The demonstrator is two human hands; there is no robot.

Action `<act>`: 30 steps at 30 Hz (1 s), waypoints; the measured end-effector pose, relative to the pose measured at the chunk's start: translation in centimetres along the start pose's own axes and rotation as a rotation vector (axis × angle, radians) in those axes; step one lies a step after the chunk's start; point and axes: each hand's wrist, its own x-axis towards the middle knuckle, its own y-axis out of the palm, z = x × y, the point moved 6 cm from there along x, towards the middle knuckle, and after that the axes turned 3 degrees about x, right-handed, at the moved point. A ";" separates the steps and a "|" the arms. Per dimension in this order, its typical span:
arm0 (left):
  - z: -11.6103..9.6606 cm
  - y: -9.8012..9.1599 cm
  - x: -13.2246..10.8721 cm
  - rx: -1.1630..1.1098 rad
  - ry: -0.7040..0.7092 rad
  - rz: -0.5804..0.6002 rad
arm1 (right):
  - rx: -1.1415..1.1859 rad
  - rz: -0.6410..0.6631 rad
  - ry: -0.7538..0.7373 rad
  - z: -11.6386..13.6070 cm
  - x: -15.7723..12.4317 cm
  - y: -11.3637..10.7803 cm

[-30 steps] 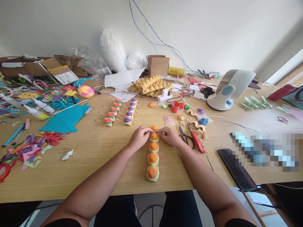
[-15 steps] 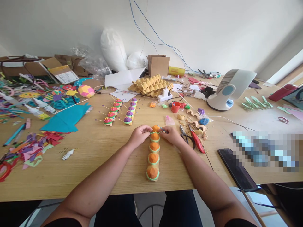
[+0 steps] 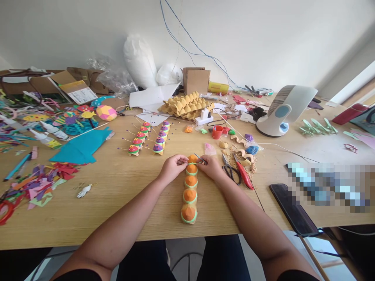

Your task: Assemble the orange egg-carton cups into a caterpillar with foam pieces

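Observation:
A row of orange egg-carton cups with green rims [image 3: 190, 195] lies on the wooden table [image 3: 117, 203], running away from me. My left hand [image 3: 172, 168] is closed in a pinch at the left of the farthest cups, holding a thin green strip there. My right hand [image 3: 211, 167] is closed on the right side of the same cups, holding a thin metal tool [image 3: 199, 158] whose tip points at the far cup.
Scissors [image 3: 230, 168] and a red-handled cutter [image 3: 243, 173] lie right of my right hand. Two finished rows of painted cups with pins [image 3: 149, 138] sit behind. A fan [image 3: 284, 111], a phone [image 3: 293, 210], egg cartons [image 3: 184, 104] and foam scraps [image 3: 35, 183] crowd the table.
Both hands shifted slightly toward the far end of the cup row, and the green strip was drawn around a far cup. The cup row itself stayed in place.

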 end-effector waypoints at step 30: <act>-0.2 -0.3 0.2 0.147 0.083 -0.085 | 0.038 0.016 0.011 0.0 0.4 -0.4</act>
